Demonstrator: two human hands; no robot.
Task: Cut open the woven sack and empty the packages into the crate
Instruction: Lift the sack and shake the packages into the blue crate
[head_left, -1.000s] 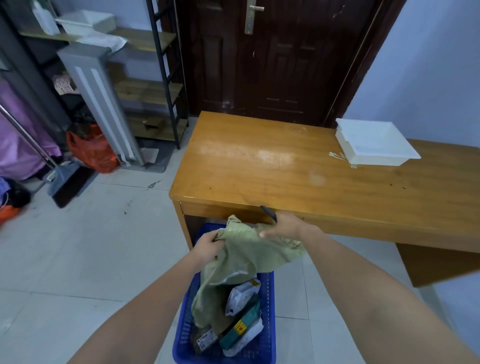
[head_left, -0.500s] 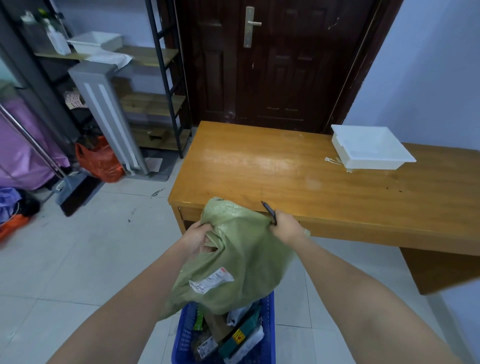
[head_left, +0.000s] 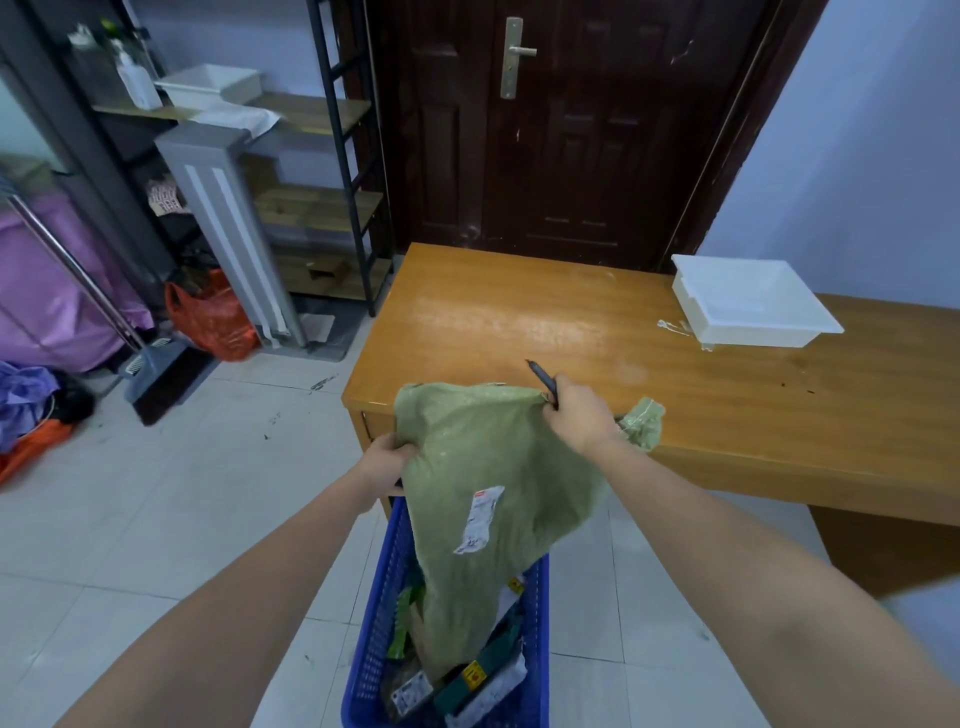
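Note:
A green woven sack (head_left: 483, 467) with a white label hangs mouth-down over a blue plastic crate (head_left: 379, 623) on the floor. My left hand (head_left: 384, 462) grips the sack's upper left edge. My right hand (head_left: 582, 415) grips its upper right corner and also holds a dark cutter (head_left: 543, 379) that pokes up past the fingers. Several packages (head_left: 467, 680) lie in the crate under the sack's lower end, which reaches down into it.
A wooden desk (head_left: 597, 338) stands just behind the crate, with a white tray (head_left: 753, 306) at its far right. A dark door is behind. At left are a metal shelf (head_left: 322, 208), a grey panel, an orange bag (head_left: 213, 317) and a dustpan on the tiled floor.
Both hands have raised the sack from a crumpled bunch low over the crate to a stretched, hanging position. More packages lie in the crate.

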